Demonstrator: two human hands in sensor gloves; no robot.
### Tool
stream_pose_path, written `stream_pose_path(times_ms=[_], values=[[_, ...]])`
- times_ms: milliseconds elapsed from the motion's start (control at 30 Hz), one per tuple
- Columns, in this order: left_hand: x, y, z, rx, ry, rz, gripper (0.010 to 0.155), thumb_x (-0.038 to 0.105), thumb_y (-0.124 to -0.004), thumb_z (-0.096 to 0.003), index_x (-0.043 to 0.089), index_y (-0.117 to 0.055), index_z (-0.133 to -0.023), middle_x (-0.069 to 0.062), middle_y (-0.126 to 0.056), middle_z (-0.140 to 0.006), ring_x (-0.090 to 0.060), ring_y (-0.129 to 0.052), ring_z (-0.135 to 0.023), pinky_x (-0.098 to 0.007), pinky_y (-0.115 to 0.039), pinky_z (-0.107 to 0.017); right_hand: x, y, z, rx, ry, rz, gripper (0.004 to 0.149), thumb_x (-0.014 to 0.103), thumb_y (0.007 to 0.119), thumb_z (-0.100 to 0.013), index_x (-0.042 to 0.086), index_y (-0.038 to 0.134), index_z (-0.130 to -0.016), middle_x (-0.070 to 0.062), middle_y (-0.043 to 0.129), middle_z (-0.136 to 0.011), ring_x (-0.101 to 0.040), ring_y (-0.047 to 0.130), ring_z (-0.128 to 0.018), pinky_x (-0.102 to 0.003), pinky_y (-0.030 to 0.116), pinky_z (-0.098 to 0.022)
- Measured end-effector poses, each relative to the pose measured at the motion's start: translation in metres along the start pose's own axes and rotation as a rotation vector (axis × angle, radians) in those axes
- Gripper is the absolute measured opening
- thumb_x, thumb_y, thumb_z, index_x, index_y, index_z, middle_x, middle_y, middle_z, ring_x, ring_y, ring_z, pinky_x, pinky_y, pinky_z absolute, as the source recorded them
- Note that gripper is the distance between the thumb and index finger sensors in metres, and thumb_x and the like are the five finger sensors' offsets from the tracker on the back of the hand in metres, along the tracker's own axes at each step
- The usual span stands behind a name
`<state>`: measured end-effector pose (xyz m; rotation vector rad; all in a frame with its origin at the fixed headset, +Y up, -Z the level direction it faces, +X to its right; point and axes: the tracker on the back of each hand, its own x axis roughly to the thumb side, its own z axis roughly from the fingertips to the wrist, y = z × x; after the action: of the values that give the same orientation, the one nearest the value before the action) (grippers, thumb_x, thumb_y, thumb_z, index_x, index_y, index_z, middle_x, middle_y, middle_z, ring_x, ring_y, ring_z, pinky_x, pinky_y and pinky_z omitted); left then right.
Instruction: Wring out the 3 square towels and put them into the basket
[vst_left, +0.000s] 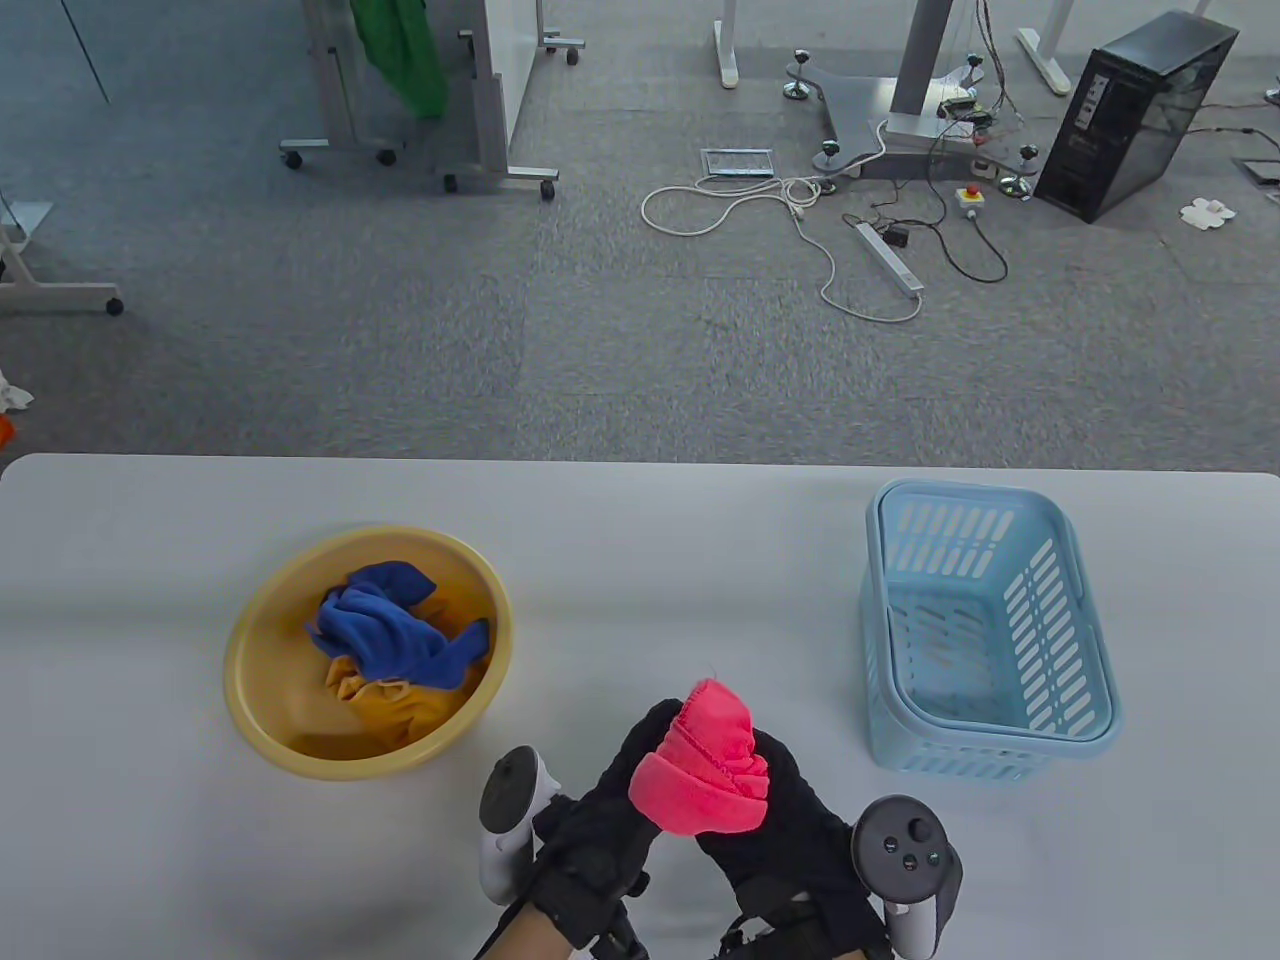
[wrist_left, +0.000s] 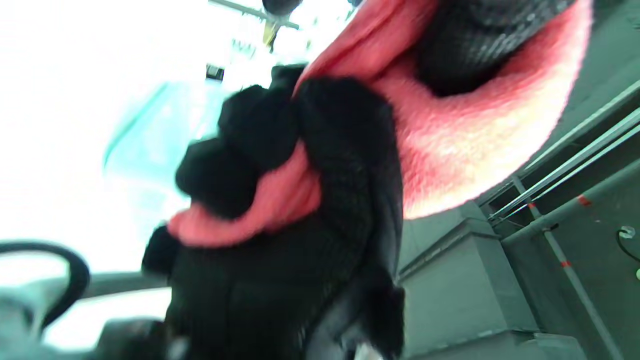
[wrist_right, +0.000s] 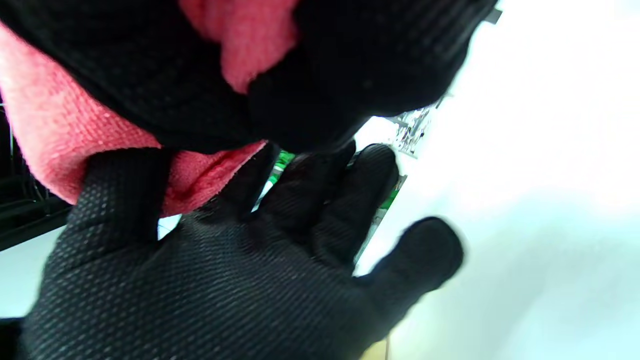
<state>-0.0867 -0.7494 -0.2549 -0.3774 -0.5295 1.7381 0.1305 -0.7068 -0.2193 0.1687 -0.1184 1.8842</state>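
Note:
Low over the table's front edge, both gloved hands hold a bunched pink towel (vst_left: 705, 765) between them. My left hand (vst_left: 610, 810) grips its left side and my right hand (vst_left: 790, 800) grips its right side. In the left wrist view my right hand (wrist_left: 300, 175) is a fist curled round the pink towel (wrist_left: 465, 150). In the right wrist view my left hand (wrist_right: 200, 280) has one finger over the towel (wrist_right: 55, 130). A blue towel (vst_left: 395, 625) lies on a yellow towel (vst_left: 385, 700) in the yellow bowl (vst_left: 260, 700). The light blue basket (vst_left: 985, 735) at the right holds nothing.
The bowl stands left of my hands and the basket to their right, both on the white table (vst_left: 650, 560). Beyond the table's far edge is carpet with cables (vst_left: 800, 210), a computer tower (vst_left: 1130, 115) and frames on wheels.

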Motion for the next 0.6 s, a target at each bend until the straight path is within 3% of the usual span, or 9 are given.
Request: stream_pose_path(times_ms=[100, 233, 300, 400, 600], values=[[0.008, 0.007, 0.002, 0.008, 0.001, -0.064, 0.078, 0.052, -0.083, -0.0583, 0.032, -0.039, -0.119, -0.016, -0.042, -0.121, -0.045, -0.039, -0.113, -0.076, -0.032, -0.069, 0.002, -0.006, 0.001, -0.055, 0.015, 0.020, 0.078, 0.026, 0.106, -0.041, 0.015, 0.058, -0.101, -0.015, 0.084, -0.082, -0.023, 0.101, -0.039, -0.025, 0.095, -0.020], [0.009, 0.016, 0.005, 0.029, 0.023, 0.042, 0.074, 0.050, -0.078, -0.0609, 0.031, -0.037, -0.119, -0.017, -0.039, -0.121, -0.046, -0.041, -0.112, -0.075, -0.038, -0.069, 0.002, -0.012, 0.003, -0.111, 0.040, 0.060, 0.078, 0.026, 0.106, -0.042, 0.015, 0.057, -0.101, -0.016, 0.084, -0.082, -0.024, 0.101, -0.039, -0.026, 0.094, -0.020], [0.010, 0.018, 0.006, 0.043, -0.001, 0.108, 0.076, 0.057, -0.073, -0.0609, 0.032, -0.033, -0.120, -0.017, -0.038, -0.122, -0.047, -0.046, -0.111, -0.075, -0.049, -0.065, 0.005, -0.014, 0.003, -0.131, 0.023, 0.136, 0.078, 0.026, 0.107, -0.042, 0.015, 0.058, -0.102, -0.016, 0.084, -0.082, -0.025, 0.101, -0.039, -0.027, 0.094, -0.021], [0.019, 0.015, 0.007, -0.020, 0.002, 0.099, 0.083, 0.067, -0.071, -0.0597, 0.034, -0.024, -0.120, -0.018, -0.034, -0.122, -0.049, -0.060, -0.105, -0.068, -0.068, -0.059, 0.015, -0.013, 0.005, -0.167, -0.046, 0.306, 0.078, 0.026, 0.107, -0.042, 0.016, 0.058, -0.102, -0.016, 0.084, -0.082, -0.025, 0.101, -0.040, -0.028, 0.094, -0.021], [0.025, 0.011, 0.011, 0.014, 0.129, 0.014, 0.088, 0.075, -0.070, -0.0567, 0.032, -0.025, -0.120, -0.023, -0.040, -0.119, -0.050, -0.081, -0.088, -0.053, -0.084, -0.045, 0.035, -0.005, 0.013, -0.225, -0.200, 0.608, 0.079, 0.026, 0.107, -0.042, 0.019, 0.058, -0.103, -0.016, 0.084, -0.084, -0.026, 0.100, -0.042, -0.029, 0.094, -0.023]])
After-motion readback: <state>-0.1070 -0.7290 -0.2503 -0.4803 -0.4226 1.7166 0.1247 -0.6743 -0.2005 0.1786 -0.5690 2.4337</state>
